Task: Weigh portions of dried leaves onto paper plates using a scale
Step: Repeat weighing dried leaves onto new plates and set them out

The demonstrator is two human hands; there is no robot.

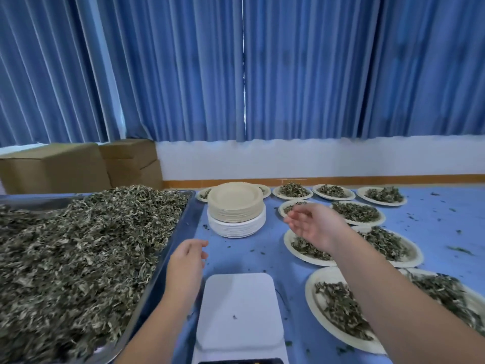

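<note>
Here, both hands hang over the blue table (433,227) holding nothing: the left hand (187,261), fingers loosely curled, sits between the tray (187,214) rim and the scale (238,311); the right hand (312,227), fingers relaxed and spread, hovers above the filled plates (309,292), near the plate stack (235,206). The scale stands at the near edge, one leaf fleck on its white top; the leaves (78,245) lie heaped in the tray at left, with smaller portions on the plates spread across the right; boxes (60,166) and curtains (315,69) stand behind.
</note>
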